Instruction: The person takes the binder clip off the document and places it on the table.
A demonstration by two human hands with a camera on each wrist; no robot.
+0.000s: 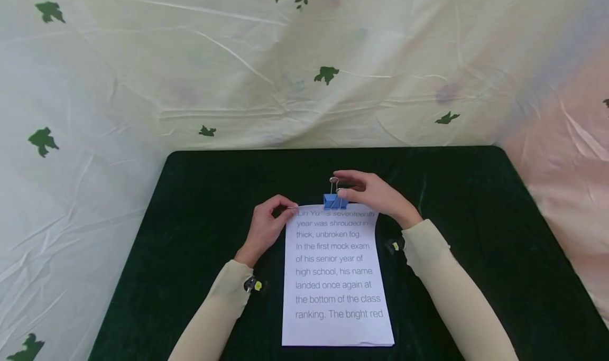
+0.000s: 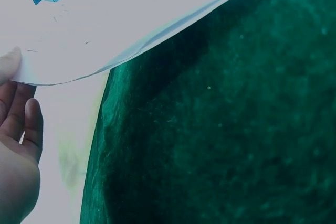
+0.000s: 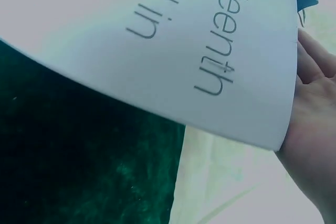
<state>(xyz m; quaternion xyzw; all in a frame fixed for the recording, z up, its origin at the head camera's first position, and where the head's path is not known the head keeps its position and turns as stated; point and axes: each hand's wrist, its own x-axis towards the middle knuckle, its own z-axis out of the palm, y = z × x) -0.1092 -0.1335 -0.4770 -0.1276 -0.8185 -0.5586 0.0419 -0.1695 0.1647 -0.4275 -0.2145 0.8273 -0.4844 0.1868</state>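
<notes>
Several sheets of printed paper (image 1: 335,287) lie together as a stack, the top end lifted off the table. At the middle of that top edge sits a blue binder clip (image 1: 335,201) with silver wire handles, one standing up behind. My left hand (image 1: 266,224) pinches the top left corner, thumb above and fingers beneath, as the left wrist view also shows. My right hand (image 1: 376,193) holds the binder clip by its wire handles, thumb on the near side and fingers behind. In the right wrist view the right hand (image 3: 317,108) shows beyond the paper's edge, its fingertips partly hidden.
A dark green cloth (image 1: 190,255) covers the table under the paper. Behind and at both sides hangs a pale curtain (image 1: 228,75) with green leaf shapes. A small wrist device (image 1: 252,284) sits at the left cuff, another (image 1: 395,246) at the right.
</notes>
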